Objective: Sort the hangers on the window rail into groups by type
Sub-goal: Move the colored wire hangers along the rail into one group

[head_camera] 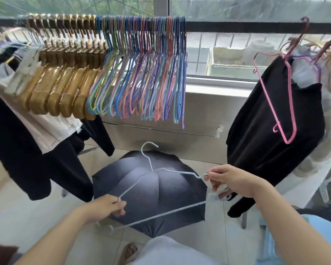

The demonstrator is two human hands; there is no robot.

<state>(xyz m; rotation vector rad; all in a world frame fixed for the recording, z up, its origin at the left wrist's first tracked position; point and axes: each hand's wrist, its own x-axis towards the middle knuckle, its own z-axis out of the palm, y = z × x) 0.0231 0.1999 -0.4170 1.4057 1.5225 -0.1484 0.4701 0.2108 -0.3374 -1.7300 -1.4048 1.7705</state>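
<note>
Item in hand: one pale wire hanger (161, 170), off the rail (237, 26), your left hand (105, 207) pinching one shoulder end and your right hand (235, 178) pinching the other, hook pointing away from you. Step judged: carrying it to its group; next you lift it up and left of your grip to the coloured wire hangers (141, 73), which hang just beside the gold hangers (65, 77). Below your grip an open dark umbrella (151, 190) on the tiled floor (46, 217); right of it, a black garment (271, 131) with a pink hanger (275, 92)
</note>
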